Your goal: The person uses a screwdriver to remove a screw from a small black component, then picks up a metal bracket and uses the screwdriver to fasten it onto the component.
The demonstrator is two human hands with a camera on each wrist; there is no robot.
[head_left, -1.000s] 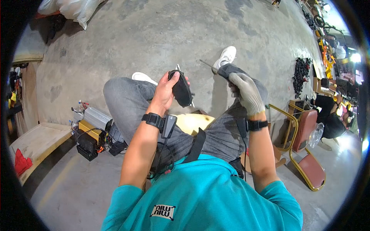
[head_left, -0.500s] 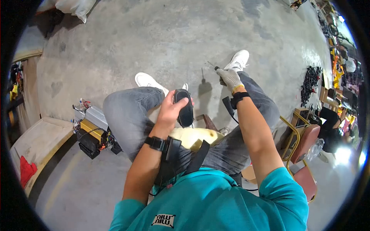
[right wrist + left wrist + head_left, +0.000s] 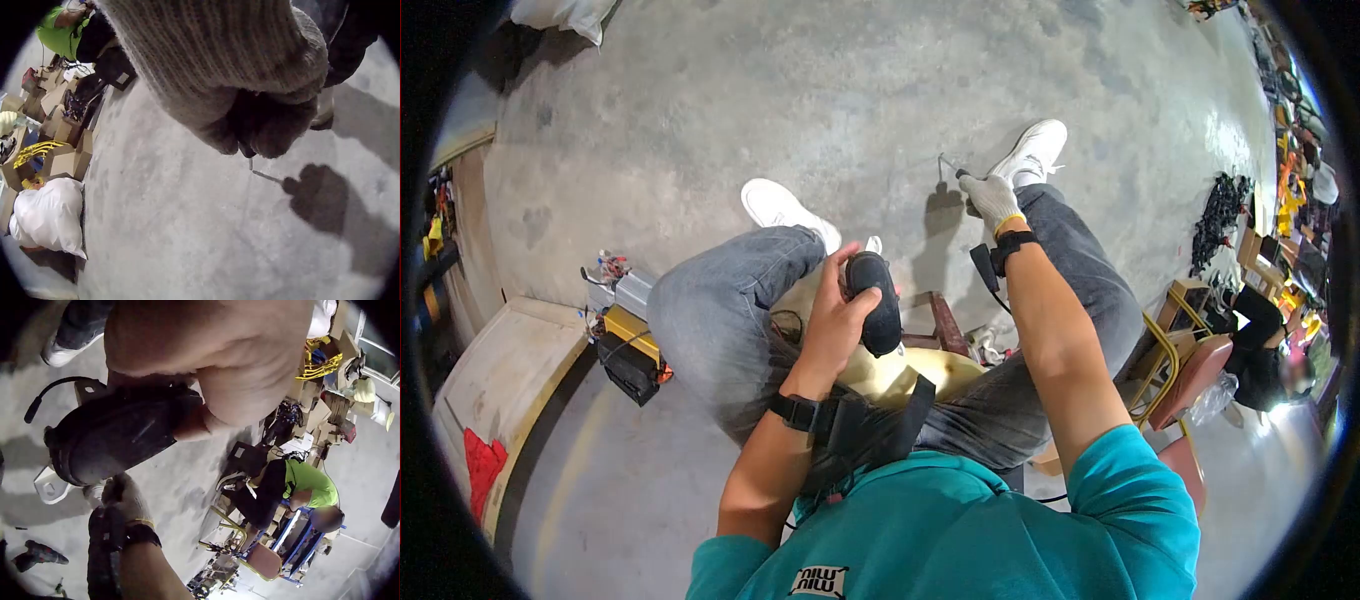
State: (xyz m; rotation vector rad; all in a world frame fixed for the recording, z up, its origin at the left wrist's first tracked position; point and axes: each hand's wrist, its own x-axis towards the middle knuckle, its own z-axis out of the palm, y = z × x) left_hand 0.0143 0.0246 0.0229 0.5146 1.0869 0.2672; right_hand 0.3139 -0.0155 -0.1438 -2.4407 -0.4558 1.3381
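Observation:
My bare left hand grips a black, elongated rounded part above the space between my knees. The thumb lies across its side. In the left wrist view a white metal bracket with a hole sticks out from beneath this part, and a short black cable juts from its far side. My right hand, in a knit glove, holds a screwdriver out by the right shoe. Its thin metal shaft points away from me; the gloved fingers hide most of the handle.
A yellowish seat shows between my thighs. To the left are a gold-and-silver device with wires and a low wooden board. At right stands a reddish chair. A drill-shaped tool lies on the concrete floor.
My right hand has moved forward and away from my knee with the screwdriver, toward the right shoe. My left hand has come lower and nearer my body, turning the black part slightly.

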